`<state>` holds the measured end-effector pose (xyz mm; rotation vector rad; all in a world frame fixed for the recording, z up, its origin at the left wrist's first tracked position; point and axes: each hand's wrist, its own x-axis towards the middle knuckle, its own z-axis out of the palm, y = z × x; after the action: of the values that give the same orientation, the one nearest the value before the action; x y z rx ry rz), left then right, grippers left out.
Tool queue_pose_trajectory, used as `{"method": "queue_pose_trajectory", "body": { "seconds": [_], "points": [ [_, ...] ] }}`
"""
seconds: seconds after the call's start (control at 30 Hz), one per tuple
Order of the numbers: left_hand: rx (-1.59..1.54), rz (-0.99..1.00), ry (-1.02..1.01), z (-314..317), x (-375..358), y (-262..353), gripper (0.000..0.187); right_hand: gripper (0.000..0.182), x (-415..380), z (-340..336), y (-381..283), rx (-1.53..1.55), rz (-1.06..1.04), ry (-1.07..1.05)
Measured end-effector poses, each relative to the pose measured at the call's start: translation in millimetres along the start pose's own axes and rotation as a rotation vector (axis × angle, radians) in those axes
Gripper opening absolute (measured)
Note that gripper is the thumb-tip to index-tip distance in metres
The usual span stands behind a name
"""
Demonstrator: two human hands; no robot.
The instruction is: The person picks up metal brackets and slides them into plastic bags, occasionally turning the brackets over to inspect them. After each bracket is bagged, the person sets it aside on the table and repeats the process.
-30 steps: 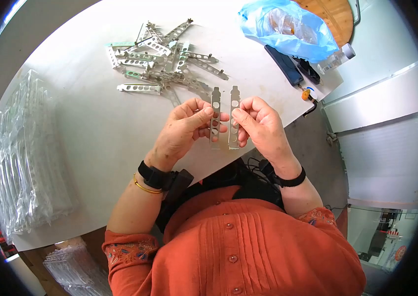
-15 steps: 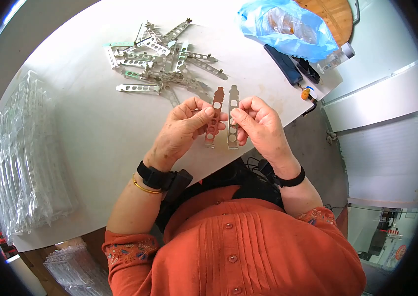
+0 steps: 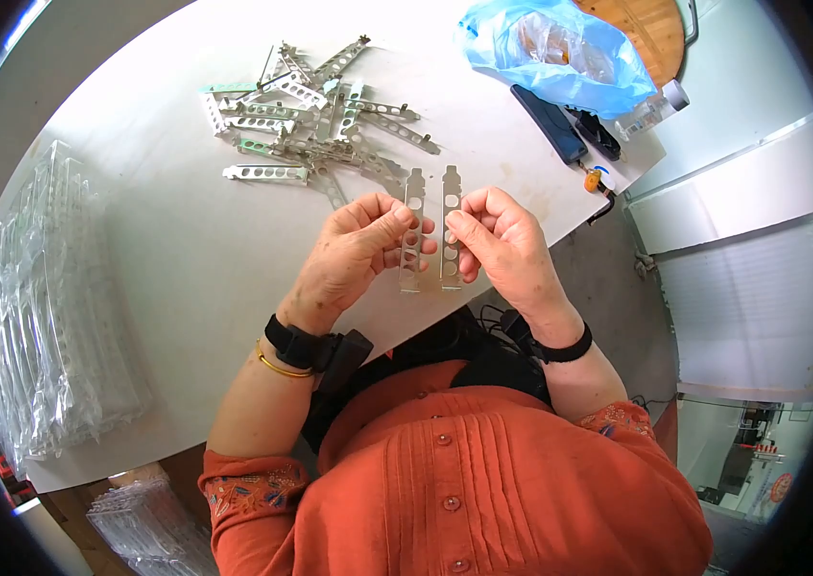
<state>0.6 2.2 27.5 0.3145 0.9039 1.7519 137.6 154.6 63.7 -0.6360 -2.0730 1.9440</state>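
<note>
My left hand [image 3: 366,235] pinches a perforated metal slot bracket [image 3: 412,252] between thumb and fingers. A second metal slot bracket [image 3: 451,202] of the same kind is pinched in my right hand [image 3: 502,235]. Both brackets stand nearly upright, side by side with a narrow gap between them, above the front edge of the table. Each has a row of round holes and a notched tab at its top. Beyond my hands lies a loose pile of similar brackets [image 3: 267,173], heaped at many angles.
Stacked clear plastic trays [image 3: 56,317] stand at the table's left, and more plastic trays [image 3: 152,528] lie below. At the far right are a blue plastic bag [image 3: 618,86], a dark phone-like object [image 3: 550,125], and a clear bottle [image 3: 651,113]. The white table [image 3: 186,278] ends just under my wrists.
The bracket in my left hand has turned more upright, and its face now looks silvery instead of reddish. My right hand and its bracket have barely moved.
</note>
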Motion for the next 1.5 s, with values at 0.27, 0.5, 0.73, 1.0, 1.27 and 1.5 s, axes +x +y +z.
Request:
{"method": "queue_pose_trajectory", "body": {
  "seconds": [0.27, 0.5, 0.73, 1.0, 1.27, 1.5],
  "points": [
    [-0.001, 0.043, -0.061, -7, 3, -6, 0.011, 0.014, -1, 1, -2, 0.008, 0.007, 0.007],
    [0.056, 0.047, -0.027, -9, 5, -9, 0.013, 0.013, -4, 5, -6, 0.062, 0.007, -0.012],
    [0.129, 0.139, 0.085, -3, 4, -10, 0.025, 0.014, -4, 9, -1, 0.095, 0.045, -0.055],
    [0.169, 0.168, 0.079, 3, 5, -12, 0.033, 0.014, -1, 19, 4, 0.169, 0.09, -0.093],
    [0.208, 0.179, 0.061, 5, 3, -14, 0.033, 0.015, 1, 22, 8, 0.121, 0.095, -0.054],
    [0.241, 0.203, 0.071, 8, 1, -14, 0.03, 0.018, 1, 24, 3, 0.142, 0.157, -0.033]
  ]
}}
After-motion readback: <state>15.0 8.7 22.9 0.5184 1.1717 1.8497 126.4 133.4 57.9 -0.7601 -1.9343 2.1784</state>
